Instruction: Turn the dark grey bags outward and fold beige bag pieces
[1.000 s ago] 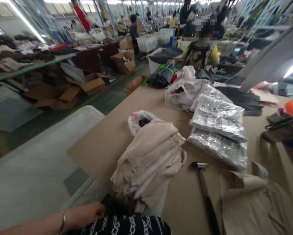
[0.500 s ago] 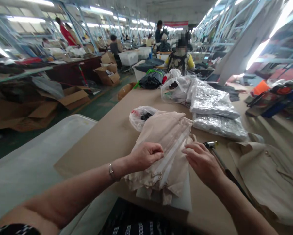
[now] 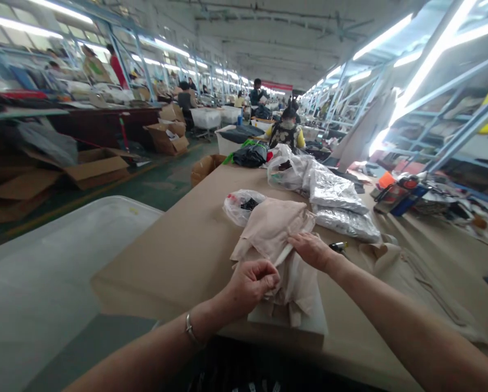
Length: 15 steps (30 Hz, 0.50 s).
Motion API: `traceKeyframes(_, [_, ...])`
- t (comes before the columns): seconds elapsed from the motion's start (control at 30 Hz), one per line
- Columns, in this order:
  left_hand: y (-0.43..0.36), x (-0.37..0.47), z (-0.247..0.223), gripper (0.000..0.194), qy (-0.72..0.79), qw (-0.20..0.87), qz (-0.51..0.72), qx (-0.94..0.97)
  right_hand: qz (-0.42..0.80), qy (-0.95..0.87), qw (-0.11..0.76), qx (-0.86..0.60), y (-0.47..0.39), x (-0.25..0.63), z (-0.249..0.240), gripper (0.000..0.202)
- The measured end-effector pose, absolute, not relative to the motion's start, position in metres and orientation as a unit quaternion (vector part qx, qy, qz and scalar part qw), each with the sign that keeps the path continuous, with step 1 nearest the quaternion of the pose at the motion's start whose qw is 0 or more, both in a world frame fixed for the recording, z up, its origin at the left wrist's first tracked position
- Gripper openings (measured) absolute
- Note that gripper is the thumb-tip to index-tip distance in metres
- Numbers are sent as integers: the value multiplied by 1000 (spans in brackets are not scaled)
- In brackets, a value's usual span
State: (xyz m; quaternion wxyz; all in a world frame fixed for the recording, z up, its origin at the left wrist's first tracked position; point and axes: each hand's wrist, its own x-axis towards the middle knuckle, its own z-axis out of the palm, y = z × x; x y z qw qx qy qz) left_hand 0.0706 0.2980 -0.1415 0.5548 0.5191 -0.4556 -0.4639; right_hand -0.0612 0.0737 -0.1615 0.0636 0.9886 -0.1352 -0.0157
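Observation:
A stack of pale beige fabric pieces (image 3: pixel 268 223) lies crumpled on a white board (image 3: pixel 286 321) at the table's near edge. My right hand (image 3: pixel 312 250) is at the stack's right side, its fingertips pinching a fold of the top piece. Closer to me, my left hand (image 3: pixel 254 286) is closed over the lower left of the stack, thumb against curled fingers; whatever is inside the grip is hidden. Behind the stack sits a clear plastic bag (image 3: pixel 244 206) with dark contents. A dark tool with a shiny end (image 3: pixel 338 246) lies right of my right hand, partly covered by the forearm.
Silvery plastic-wrapped packs (image 3: pixel 341 201) and a black bundle (image 3: pixel 249 154) occupy the far side of the brown table (image 3: pixel 166 256). Beige garment parts (image 3: pixel 419 288) lie at right. A white bin (image 3: pixel 117 218) and open cartons (image 3: pixel 97 166) stand left. A person (image 3: pixel 286 130) sits ahead.
My right hand has moved left onto the stack and taken hold of the top piece, which is now folded and bunched. My left hand has come slightly nearer me. The view has tilted up.

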Motion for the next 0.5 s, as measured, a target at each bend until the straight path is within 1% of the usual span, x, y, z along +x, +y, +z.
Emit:
traceKeyframes(0.1, [296, 66, -149, 31, -442, 558, -503, 489, 25, -225, 75, 971, 77, -45, -130, 27])
traceKeyframes(0.17, [288, 63, -151, 34, -399, 581, -527, 475, 68, -283, 88, 953, 85, -36, -103, 33])
traceKeyframes(0.23, [275, 62, -147, 43, -329, 645, -517, 456, 98, -314, 96, 940, 100, -28, -78, 38])
traceKeyframes(0.3, [262, 63, -139, 48, -276, 712, -492, 418, 102, -309, 96, 941, 122, -21, -65, 34])
traceKeyframes(0.37, [251, 63, -129, 44, -253, 749, -499, 355, 85, -292, 86, 949, 145, -16, -66, 27])
traceKeyframes(0.43, [246, 60, -121, 37, -223, 769, -517, 301, 62, -285, 73, 954, 166, -13, -77, 22])
traceKeyframes(0.5, [246, 55, -117, 32, -173, 777, -534, 284, 77, -311, 19, 947, 182, -16, -91, 22])
